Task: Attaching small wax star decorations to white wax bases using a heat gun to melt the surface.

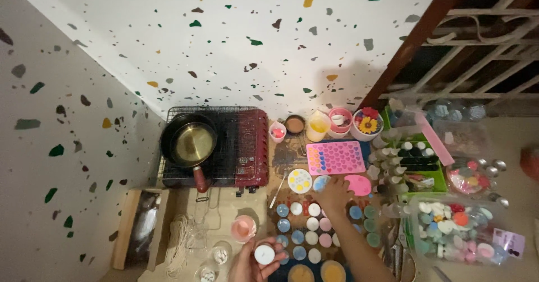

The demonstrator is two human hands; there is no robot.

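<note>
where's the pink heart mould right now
In the head view the pink heart mould lies flat right of centre, just right of the red portable stove, behind the rows of small round candles and the right hand.

Dim indoor shot, warm cast on the floor area, cooler grey on the speckled wall. Wall is the brightest zone; light seems to come from above and behind the camera. Upper right behind the metal grille is nearly black, no detail. Soft shadows sit behind the stove and the cups along the wall base. Mild glare inside the pan. Wide-angle distortion: wall lines and corner bend toward the edges. Overall soft and noisy, small items smeared. Left hand and right hand slightly blurred; bottom edge is darkest and least sharp.
</note>
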